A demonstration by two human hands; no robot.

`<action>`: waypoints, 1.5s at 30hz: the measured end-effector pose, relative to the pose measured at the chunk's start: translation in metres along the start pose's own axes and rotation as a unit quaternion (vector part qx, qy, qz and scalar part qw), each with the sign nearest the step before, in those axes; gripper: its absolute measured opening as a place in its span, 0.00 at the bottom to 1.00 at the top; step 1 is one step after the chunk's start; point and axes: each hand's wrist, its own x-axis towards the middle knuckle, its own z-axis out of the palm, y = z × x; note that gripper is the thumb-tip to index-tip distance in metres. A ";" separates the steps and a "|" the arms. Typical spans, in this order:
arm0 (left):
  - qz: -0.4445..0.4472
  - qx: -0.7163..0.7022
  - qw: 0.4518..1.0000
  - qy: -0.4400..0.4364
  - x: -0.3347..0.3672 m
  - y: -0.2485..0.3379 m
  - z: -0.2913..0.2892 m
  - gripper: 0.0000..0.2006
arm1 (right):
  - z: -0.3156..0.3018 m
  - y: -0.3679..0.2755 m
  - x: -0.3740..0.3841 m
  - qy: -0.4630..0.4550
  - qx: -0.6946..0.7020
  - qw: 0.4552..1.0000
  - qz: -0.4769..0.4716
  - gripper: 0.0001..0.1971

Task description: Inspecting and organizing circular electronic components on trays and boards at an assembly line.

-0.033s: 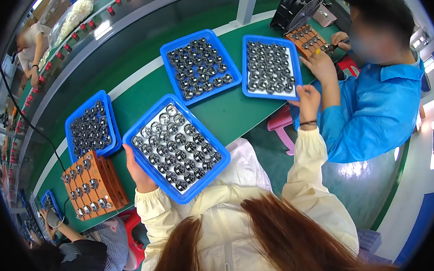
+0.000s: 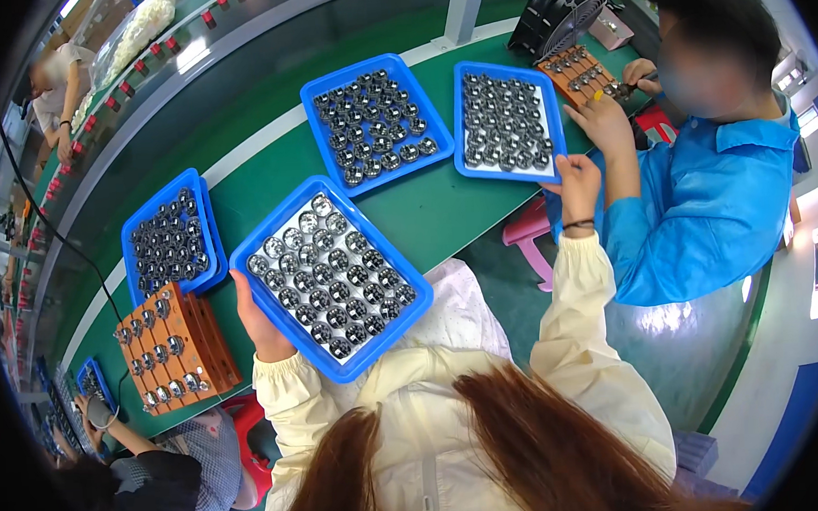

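Tilted in front of me is a blue plastic tray (image 2: 388, 343) with a white liner and rows of shiny round metal parts (image 2: 338, 290). My left hand (image 2: 262, 317) supports its left side; the thumb lies along the outer wall and the other fingers are hidden beneath. At the right, my right hand (image 2: 576, 191) grips the near right corner of a second lined tray (image 2: 557, 118) with similar parts, thumb and fingers closed on the rim. Between these trays, farther back, a third blue tray (image 2: 423, 88) holds more of them, loosely placed.
Stacked blue trays (image 2: 212, 231) stand on the green table (image 2: 266, 170) at left, beside orange fixture blocks (image 2: 175, 351) carrying round parts. A co-worker in blue (image 2: 703, 212) works at another orange fixture (image 2: 577, 73) at right, near a black fan (image 2: 558, 16). Another person sits lower left.
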 end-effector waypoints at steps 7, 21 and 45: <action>0.010 -0.004 1.000 0.009 0.002 -0.001 -0.008 0.25 | 0.018 -0.015 -0.006 0.076 -0.399 0.901 -0.151 0.18; -0.019 -0.044 0.999 -0.001 0.004 0.004 -0.004 0.27 | 0.081 -0.025 -0.133 -0.155 -0.141 0.935 -0.286 0.16; -0.043 -0.057 0.996 0.054 0.003 0.005 0.005 0.31 | 0.178 -0.019 -0.133 -0.465 0.105 0.878 0.044 0.16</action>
